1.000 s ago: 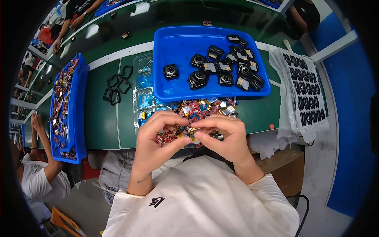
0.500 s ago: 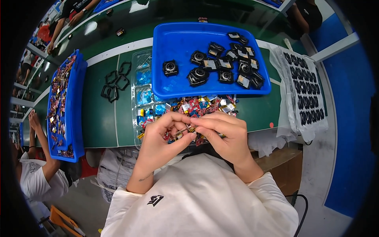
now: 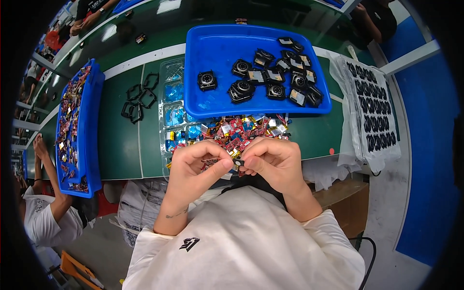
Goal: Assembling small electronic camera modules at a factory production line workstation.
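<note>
Beyond the front of the wearer's white shirt (image 3: 241,232), the left hand (image 3: 193,169) and right hand (image 3: 275,162) face each other over the near edge of the green table (image 3: 116,150). Half a second ago their fingertips met closely; now they have parted a little, and a small black piece (image 3: 238,163) with a pale spot shows in the gap. The right hand pinches it between thumb and fingers; the left hand's thumb and fingertips are drawn in close at its other end, though I cannot tell whether they grip it. For the work in hand, this seems to mean the piece is being handled in the air, not laid down. Just past the fingers spreads a heap of small red, yellow and silver parts (image 3: 233,131), with a clear compartmented tray (image 3: 163,113) beside it. Black frames (image 3: 140,100) lie to the left, near a blue bin (image 3: 95,121) of similar small parts. Farther on, a blue tray (image 3: 215,50) holds black watch-like cases (image 3: 240,91), seemingly unchanged, while rows of black parts (image 3: 376,107) rest on white sheeting at the right. Farthest off, at the upper left, a co-worker's hands (image 3: 88,22) have drawn back from the table
</note>
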Available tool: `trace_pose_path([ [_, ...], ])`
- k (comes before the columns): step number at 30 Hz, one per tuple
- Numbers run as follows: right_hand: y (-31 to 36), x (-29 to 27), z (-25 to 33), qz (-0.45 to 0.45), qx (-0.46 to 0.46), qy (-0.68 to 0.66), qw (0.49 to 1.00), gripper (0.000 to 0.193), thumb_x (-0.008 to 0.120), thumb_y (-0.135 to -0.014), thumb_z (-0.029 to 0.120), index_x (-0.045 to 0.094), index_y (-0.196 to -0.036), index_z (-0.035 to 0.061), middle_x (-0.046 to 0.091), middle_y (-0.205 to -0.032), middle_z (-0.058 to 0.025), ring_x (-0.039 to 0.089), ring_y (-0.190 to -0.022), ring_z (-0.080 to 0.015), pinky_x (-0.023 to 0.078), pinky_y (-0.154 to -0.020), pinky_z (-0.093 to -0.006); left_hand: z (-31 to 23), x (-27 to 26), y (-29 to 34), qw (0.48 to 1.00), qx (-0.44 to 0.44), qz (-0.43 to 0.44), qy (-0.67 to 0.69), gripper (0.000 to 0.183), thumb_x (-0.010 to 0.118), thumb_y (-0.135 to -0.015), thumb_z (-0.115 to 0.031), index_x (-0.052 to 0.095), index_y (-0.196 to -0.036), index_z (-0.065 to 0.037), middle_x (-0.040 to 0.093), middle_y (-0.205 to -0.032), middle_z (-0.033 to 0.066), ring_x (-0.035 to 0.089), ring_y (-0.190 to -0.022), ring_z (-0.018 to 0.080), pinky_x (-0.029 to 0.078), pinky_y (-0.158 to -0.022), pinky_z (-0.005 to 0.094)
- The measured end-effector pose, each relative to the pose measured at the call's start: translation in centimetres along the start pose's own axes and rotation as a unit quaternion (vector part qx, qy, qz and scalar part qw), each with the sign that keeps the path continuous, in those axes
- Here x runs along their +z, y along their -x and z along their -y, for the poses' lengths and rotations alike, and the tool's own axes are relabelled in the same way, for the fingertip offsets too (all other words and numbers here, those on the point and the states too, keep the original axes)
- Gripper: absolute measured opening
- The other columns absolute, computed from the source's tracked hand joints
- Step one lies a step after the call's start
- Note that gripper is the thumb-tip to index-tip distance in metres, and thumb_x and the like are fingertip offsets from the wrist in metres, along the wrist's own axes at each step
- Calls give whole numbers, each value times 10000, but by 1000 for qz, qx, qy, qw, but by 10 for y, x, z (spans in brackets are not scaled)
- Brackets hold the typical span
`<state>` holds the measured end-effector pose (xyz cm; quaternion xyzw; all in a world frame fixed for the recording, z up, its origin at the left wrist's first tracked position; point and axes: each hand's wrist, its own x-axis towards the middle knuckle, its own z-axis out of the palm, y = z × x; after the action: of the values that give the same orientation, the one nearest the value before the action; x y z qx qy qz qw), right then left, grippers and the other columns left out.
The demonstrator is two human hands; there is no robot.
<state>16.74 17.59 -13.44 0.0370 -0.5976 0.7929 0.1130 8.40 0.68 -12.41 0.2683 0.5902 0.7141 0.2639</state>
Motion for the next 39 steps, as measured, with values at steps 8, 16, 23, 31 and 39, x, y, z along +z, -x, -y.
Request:
trace_pose_path([
  [8, 0, -2, -1, 40, 2, -30, 999, 76, 592, -872, 11, 617, -868, -61, 602, -812, -102, 565, -679, -98, 481, -565, -199, 5, 1, 1, 998, -33, 6, 53, 45, 648, -818, 8, 627, -848, 33, 625, -826, 44, 562, -757, 73, 459, -670, 209],
  [16, -3, 3, 0, -76, -48, 97, 991, 73, 641, -833, 17, 613, -796, -39, 599, -768, -69, 554, -676, -78, 456, -556, -196, 10, -8, 0, 990, -10, 64, 124, 53, 653, -821, -17, 622, -835, 23, 615, -827, 45, 557, -757, 79, 454, -676, 214],
  [23, -31, -19, 15, 2, -175, 547, 819, 75, 686, -703, 50, 624, -735, 24, 494, -687, -75, 483, -645, -221, 409, -558, -325, 8, -15, 1, 989, -35, 15, 142, 64, 652, -827, -31, 619, -859, 13, 609, -830, 33, 552, -751, 73, 450, -669, 209],
  [31, -78, -40, 34, 101, -139, 642, 748, 385, 668, -706, 21, 577, -1079, 52, 528, -1078, -102, 496, -1017, -302, 432, -837, -370, 3, -12, 2, 990, -30, 6, 136, 40, 644, -826, -1, 618, -850, 18, 611, -824, 32, 552, -756, 71, 452, -670, 212],
  [39, -112, -65, 13, 112, -158, 587, 786, 207, 665, -747, 100, 627, -943, 44, 580, -1034, -59, 487, -1043, -272, 384, -874, -399, -2, -9, 1, 999, 11, 6, 39, 38, 644, -817, 11, 617, -834, 32, 602, -818, 48, 542, -762, 85, 443, -677, 219],
])
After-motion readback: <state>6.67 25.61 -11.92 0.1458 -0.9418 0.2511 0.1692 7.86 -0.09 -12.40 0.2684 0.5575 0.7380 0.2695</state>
